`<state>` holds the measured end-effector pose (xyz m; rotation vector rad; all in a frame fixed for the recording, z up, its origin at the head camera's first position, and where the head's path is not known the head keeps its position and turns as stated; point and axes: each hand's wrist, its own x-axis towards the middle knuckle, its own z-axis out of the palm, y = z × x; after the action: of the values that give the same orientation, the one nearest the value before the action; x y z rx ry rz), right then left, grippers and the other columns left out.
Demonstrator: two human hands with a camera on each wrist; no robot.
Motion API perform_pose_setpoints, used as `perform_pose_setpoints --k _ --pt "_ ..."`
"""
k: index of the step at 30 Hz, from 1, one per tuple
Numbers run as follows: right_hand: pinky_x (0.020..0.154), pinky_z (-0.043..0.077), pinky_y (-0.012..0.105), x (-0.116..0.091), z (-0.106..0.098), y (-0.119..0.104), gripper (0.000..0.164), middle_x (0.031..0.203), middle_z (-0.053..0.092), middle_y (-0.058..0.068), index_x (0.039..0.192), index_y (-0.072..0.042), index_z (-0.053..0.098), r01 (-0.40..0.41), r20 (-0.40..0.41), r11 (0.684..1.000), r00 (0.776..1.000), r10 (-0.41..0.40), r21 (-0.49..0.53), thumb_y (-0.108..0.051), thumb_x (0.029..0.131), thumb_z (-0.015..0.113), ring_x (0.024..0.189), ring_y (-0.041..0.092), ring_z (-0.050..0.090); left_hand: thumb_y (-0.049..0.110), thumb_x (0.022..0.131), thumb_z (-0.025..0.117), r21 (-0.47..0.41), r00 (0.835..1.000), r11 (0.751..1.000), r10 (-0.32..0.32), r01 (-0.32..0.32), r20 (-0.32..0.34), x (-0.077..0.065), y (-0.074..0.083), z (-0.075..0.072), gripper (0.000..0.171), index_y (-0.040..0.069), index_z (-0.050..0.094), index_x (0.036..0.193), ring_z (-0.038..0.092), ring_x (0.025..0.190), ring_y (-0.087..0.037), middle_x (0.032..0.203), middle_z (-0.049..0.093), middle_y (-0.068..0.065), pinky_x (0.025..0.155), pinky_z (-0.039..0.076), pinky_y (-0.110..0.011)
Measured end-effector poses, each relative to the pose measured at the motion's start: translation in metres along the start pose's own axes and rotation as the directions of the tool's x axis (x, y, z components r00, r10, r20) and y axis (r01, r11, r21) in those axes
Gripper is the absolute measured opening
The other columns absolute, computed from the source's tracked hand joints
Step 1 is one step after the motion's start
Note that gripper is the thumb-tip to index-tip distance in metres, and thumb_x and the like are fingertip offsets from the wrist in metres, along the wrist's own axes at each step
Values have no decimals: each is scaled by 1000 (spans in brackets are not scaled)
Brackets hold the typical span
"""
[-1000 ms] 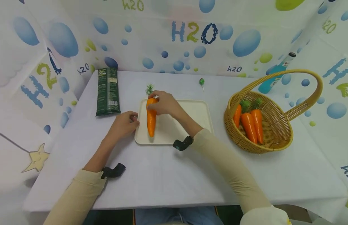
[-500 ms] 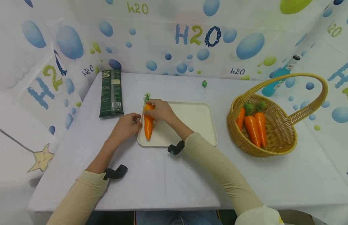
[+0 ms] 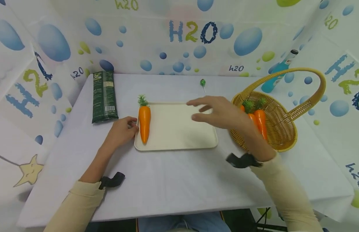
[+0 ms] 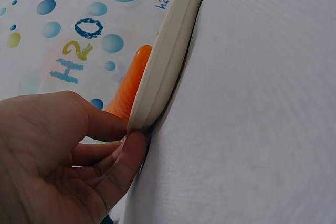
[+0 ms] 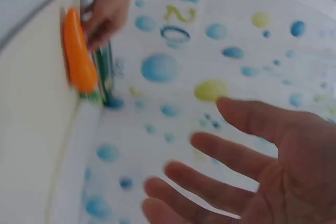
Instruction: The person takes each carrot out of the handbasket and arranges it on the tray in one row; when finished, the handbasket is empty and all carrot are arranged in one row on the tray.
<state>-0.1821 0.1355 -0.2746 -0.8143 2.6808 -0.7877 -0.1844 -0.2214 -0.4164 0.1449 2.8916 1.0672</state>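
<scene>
An orange carrot [image 3: 144, 124] with a green frilly top lies lengthwise on the left end of a cream rectangular tray [image 3: 179, 129]. At the tray's left edge, my left hand [image 3: 121, 131] pinches the rim between thumb and finger; the left wrist view shows the thumb [image 4: 128, 156] against the rim's outer side. My right hand [image 3: 223, 112] is in the air over the tray's right end, its fingers spread and holding nothing. Just beyond it stands a wicker basket [image 3: 279, 129] with several carrots [image 3: 260, 120], partly hidden by the right hand and forearm.
A dark green packet [image 3: 104, 96] lies at the back left of the white-covered table [image 3: 167, 180]. Behind the tray is a green-topped lollipop [image 3: 203, 83]. A blue bottle [image 3: 279, 72] stands behind the basket, whose tall handle [image 3: 310, 72] arches up on the right.
My right hand set the carrot down at the tray's left end, let go and moved right toward the basket. The left hand has stayed at the tray's edge.
</scene>
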Motion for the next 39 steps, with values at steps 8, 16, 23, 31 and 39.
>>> perform_pose_setpoints --k 8,16,23,31,39 --pt "98 39 61 -72 -65 100 54 137 55 11 139 -18 57 -268 23 959 962 271 -95 -48 95 61 126 34 46 15 95 58 24 1000 1000 -15 15 -10 -13 -6 -4 42 -8 56 130 61 78 -25 104 65 -19 69 50 -37" --pt "93 40 67 -59 -52 178 55 139 44 34 144 4 42 -343 138 926 921 365 -159 -21 98 59 121 51 46 16 97 57 38 999 998 -43 44 -20 -45 -15 -17 44 -8 54 133 59 79 -25 104 64 -17 62 50 -32" --pt "88 46 60 -43 -37 184 48 126 54 33 136 6 51 -261 155 942 942 297 -212 -15 95 64 111 49 53 14 96 60 44 999 999 -12 13 -34 -53 -17 -28 45 -11 54 132 59 79 -26 103 63 -17 61 51 -33" --pt "71 55 45 -40 -38 193 41 113 58 29 126 7 54 -324 145 929 925 350 -177 -13 92 66 87 33 61 12 95 60 25 1000 999 -27 27 -9 -43 -20 -15 43 -12 54 131 56 72 -23 100 63 -16 57 49 -31" --pt "78 56 48 -84 -78 193 58 135 38 36 142 -3 40 -482 34 871 876 481 93 -33 98 63 93 35 66 9 94 60 49 999 999 23 -24 24 -22 1 -3 42 -13 54 130 57 76 -25 99 63 -16 62 50 -33"
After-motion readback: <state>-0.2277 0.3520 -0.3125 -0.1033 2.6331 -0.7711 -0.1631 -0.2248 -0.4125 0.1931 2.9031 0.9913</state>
